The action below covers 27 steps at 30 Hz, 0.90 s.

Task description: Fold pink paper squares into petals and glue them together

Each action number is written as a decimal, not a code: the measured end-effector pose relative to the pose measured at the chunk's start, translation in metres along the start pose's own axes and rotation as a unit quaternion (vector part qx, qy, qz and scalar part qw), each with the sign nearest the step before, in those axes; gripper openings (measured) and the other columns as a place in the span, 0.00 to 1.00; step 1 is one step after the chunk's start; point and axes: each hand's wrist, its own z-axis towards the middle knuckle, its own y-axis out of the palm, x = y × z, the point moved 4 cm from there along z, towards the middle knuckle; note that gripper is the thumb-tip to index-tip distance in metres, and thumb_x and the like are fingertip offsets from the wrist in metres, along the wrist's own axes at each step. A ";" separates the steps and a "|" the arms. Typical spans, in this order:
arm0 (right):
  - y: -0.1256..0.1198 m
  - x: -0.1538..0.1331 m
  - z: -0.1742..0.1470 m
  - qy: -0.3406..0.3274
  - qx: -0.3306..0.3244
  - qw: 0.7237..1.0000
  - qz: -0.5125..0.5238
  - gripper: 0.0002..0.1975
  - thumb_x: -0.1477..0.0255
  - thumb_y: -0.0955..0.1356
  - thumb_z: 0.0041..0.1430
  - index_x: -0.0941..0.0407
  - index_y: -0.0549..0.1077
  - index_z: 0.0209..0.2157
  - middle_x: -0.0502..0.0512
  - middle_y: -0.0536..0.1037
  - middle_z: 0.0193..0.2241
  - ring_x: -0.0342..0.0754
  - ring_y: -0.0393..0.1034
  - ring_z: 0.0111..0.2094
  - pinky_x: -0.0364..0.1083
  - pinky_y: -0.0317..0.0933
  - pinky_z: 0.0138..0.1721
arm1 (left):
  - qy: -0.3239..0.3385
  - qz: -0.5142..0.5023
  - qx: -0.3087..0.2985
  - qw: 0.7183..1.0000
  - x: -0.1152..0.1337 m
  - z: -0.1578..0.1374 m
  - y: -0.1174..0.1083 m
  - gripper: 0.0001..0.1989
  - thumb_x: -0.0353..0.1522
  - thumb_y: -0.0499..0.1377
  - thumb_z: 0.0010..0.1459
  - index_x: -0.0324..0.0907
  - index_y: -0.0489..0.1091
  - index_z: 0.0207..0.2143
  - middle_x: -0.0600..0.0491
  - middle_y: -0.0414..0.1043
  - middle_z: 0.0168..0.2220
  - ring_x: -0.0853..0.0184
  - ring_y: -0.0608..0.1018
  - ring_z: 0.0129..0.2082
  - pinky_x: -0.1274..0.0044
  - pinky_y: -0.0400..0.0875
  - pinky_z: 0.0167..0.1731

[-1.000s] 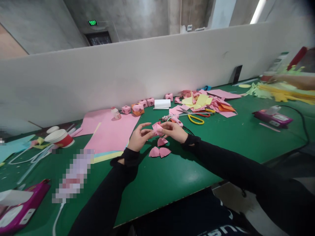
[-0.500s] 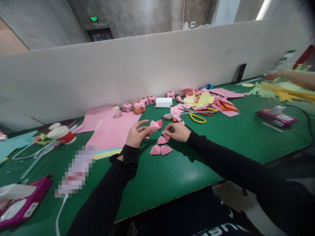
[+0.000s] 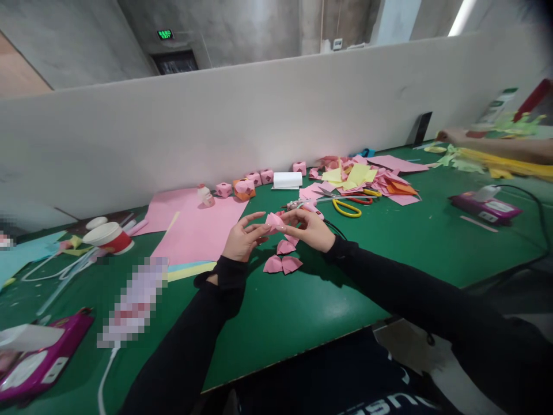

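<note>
My left hand [image 3: 242, 237] pinches a pink folded paper piece [image 3: 273, 222] above the green table. The fingers of my right hand [image 3: 314, 229] close on the same piece from the other side. Just below my hands, several pink paper petals [image 3: 292, 264] lie on the table, one of them partly hidden by my right hand. Behind my right hand lies a pink glue gun [image 3: 311, 208], partly covered by the fingers. Yellow-handled scissors [image 3: 347, 208] rest to its right.
Large pink paper sheets [image 3: 201, 230] lie at the left, near a paper cup [image 3: 108, 237]. Small folded paper pieces [image 3: 223, 189] line the white partition [image 3: 242, 127]. Paper scraps [image 3: 358, 173] are heaped behind the scissors. Another person's arm [image 3: 496, 141] reaches in at far right.
My right hand has moved up and left from the petals on the table to the paper piece in my left hand. The other person's arm has reached further left.
</note>
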 end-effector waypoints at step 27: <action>0.004 0.006 0.000 0.023 0.013 0.995 0.092 0.18 0.60 0.72 0.47 0.58 0.71 0.35 0.51 0.73 0.29 0.42 0.66 0.28 0.44 0.63 0.32 | 0.009 -0.025 -0.005 1.000 0.006 -0.004 0.006 0.27 0.34 0.71 0.36 0.38 0.69 0.42 0.53 0.76 0.28 0.71 0.76 0.27 0.79 0.70 0.29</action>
